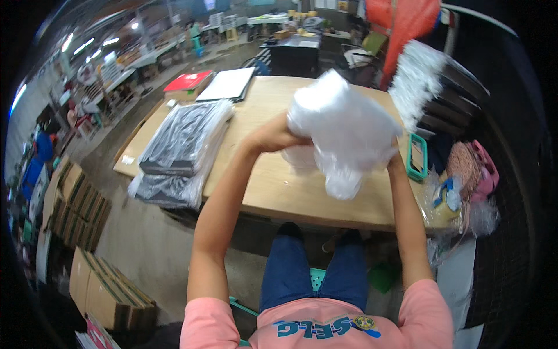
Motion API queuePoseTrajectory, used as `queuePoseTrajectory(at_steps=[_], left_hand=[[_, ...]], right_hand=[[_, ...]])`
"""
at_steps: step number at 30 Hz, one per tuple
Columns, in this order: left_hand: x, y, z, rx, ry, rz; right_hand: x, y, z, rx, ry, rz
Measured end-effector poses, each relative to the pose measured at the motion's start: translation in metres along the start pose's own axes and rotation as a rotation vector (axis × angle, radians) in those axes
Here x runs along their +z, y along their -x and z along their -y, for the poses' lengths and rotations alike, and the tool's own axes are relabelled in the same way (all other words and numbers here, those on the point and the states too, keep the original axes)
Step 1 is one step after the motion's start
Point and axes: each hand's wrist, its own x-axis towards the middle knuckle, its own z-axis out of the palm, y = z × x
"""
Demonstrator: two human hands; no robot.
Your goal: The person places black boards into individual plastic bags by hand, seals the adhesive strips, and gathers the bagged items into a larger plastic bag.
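Above the wooden table [264, 186], a crumpled bundle of translucent white plastic [349, 125] is held up between both hands. My left hand [279, 135] grips its left side, fingers partly covered by the film. At the right edge, my right hand [395, 154] is closed on the plastic, with most of its fingers hidden behind it. Whether the bundle is one bag or several layers, I cannot tell. To the left on the table lies a stack of black flat items wrapped in clear plastic [180, 139].
Behind that stack are a red-topped box [187, 81] and a white folder [226, 84]. Right side: a teal basket [417, 157], tape rolls [447, 198], a pink bag [485, 171] and stacked white foamy sheets [415, 78]. Folded cardboard boxes [107, 291] stand on the floor at left.
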Motion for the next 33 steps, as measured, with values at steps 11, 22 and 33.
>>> queuePoseTrajectory(at_steps=[11, 22, 33], left_hand=[[0.129, 0.099, 0.142, -0.143, -0.421, -0.047], [0.116, 0.06, 0.178, -0.677, 0.108, -0.571], [0.097, 0.096, 0.115, -0.434, -0.049, -1.111]], right_hand=[[0.03, 0.094, -0.059, 0.434, -0.031, -0.015], [0.157, 0.105, -0.011, -0.682, 1.016, -0.323], [0.143, 0.073, -0.07, 0.346, 1.676, 0.392]])
